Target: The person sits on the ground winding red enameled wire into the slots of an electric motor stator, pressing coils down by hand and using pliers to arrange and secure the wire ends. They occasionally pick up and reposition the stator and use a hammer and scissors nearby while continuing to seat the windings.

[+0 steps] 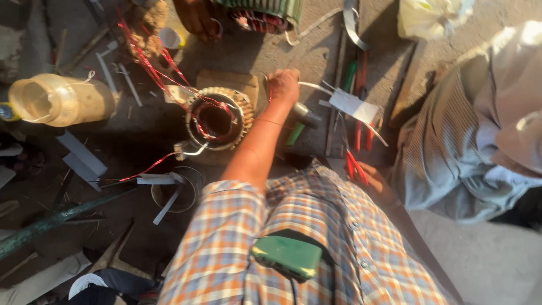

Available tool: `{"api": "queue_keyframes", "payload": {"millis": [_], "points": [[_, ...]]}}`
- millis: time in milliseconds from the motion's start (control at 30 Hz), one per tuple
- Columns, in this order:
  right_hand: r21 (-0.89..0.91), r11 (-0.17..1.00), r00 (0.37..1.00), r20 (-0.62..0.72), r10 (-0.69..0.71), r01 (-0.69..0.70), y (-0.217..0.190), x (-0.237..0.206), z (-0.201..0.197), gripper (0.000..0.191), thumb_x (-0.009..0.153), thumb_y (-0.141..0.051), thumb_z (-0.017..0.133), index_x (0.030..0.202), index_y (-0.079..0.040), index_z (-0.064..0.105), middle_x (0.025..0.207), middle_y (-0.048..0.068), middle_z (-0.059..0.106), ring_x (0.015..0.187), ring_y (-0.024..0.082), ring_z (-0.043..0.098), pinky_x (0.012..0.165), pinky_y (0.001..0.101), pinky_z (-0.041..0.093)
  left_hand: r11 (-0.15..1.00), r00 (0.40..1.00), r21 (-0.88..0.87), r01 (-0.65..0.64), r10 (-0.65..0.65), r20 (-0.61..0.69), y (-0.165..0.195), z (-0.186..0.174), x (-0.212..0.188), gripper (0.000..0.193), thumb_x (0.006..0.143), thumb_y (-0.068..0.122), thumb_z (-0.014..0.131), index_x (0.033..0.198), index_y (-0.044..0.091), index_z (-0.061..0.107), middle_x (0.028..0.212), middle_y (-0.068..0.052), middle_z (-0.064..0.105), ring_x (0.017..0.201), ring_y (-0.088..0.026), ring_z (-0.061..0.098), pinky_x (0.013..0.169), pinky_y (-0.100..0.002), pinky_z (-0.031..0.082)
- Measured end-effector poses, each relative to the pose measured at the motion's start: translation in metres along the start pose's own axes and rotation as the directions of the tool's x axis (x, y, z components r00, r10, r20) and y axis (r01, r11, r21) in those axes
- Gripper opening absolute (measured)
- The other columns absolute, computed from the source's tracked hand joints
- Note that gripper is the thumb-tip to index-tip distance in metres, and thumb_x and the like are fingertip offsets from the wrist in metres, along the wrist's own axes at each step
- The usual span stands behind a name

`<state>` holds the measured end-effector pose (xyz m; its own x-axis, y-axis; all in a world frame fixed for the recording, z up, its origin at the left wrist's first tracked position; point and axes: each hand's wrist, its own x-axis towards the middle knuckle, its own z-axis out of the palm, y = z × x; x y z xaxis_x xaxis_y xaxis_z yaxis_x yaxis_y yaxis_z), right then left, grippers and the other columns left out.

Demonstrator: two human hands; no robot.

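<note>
While the plastic jar lies on its side far to the left, with its open mouth turned left, the work sits in the middle of the floor. There a round motor core stands with its hole facing up, and red wire runs out of it up and to the left. A small brown card lies under the core.

The left hand is just to the right of the core, very near it. It is closed in a fist around a thin white strip. The strip runs off to the right, to a white paper tag.

The right hand is lower and farther right, well away from the core. It holds red-handled pliers, but I cannot tell how tight the fingers are. So the left hand is the nearer one, and the core lies to its left.

A green flat box sticks out of the checked shirt pocket. At the top, another person's hand rests by a green motor case. A white bag sits top right.
</note>
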<state>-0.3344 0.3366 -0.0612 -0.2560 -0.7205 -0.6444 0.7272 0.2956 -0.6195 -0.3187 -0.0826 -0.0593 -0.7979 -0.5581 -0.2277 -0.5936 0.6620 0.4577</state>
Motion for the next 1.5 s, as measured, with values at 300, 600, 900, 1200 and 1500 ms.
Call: {"api": "queue_keyframes", "payload": {"millis": [300,600,900,1200,1500], "points": [[0.134,0.984,0.987,0.120,0.105,-0.121,-0.026,0.063,0.053,0.039,0.108,-0.027,0.059,0.131,0.003,0.059,0.109,0.011,0.067,0.097,0.020,0.066,0.092,0.0360,0.056,0.135,0.717,-0.708,0.693,-0.036,0.696,-0.010,0.005,-0.036,0.015,0.082,-0.003,0.074,0.097,-0.003,0.076,0.079,-0.010,0.077,0.063,-0.015,0.072,0.052,-0.025,0.054],[0.099,0.989,0.972,0.218,0.087,-0.111,-0.029,0.088,0.067,0.035,0.105,-0.022,0.056,0.131,0.000,0.061,0.102,0.009,0.068,0.092,0.019,0.067,0.087,0.0346,0.057,0.233,0.766,-0.730,0.643,-0.178,0.618,-0.012,0.005,-0.060,0.024,0.083,-0.003,0.081,0.103,0.000,0.067,0.089,-0.010,0.073,0.072,-0.016,0.069,0.054,-0.025,0.056],[0.073,0.984,0.981,0.119,0.151,-0.160,-0.023,0.103,0.064,0.038,0.101,-0.025,0.057,0.131,-0.002,0.059,0.106,0.009,0.068,0.093,0.022,0.069,0.089,0.0390,0.059,0.177,0.796,-0.778,0.603,-0.188,0.575,-0.010,0.004,-0.075,0.028,0.081,-0.011,0.072,0.106,-0.001,0.062,0.092,-0.012,0.074,0.077,-0.018,0.074,0.063,-0.029,0.064],[0.049,0.993,0.979,0.181,0.093,-0.103,-0.043,0.090,0.077,0.034,0.106,-0.024,0.062,0.127,0.003,0.061,0.107,0.010,0.067,0.097,0.017,0.067,0.091,0.0307,0.057,0.282,0.862,-0.815,0.506,-0.204,0.465,-0.003,-0.012,-0.084,0.035,0.080,-0.010,0.075,0.111,0.000,0.061,0.091,-0.012,0.073,0.076,-0.017,0.073,0.060,-0.029,0.060],[-0.721,0.692,0.997,-0.009,-0.075,0.046,-0.102,0.136,0.051,0.027,0.098,-0.014,0.065,0.118,0.003,0.071,0.097,0.010,0.072,0.084,0.019,0.070,0.077,0.0295,0.056,0.300,0.893,-0.861,0.412,0.056,0.447,-0.026,-0.015,-0.130,0.024,0.094,0.003,0.063,0.116,-0.004,0.070,0.093,-0.015,0.075,0.072,-0.016,0.076,0.068,-0.030,0.063]]}}
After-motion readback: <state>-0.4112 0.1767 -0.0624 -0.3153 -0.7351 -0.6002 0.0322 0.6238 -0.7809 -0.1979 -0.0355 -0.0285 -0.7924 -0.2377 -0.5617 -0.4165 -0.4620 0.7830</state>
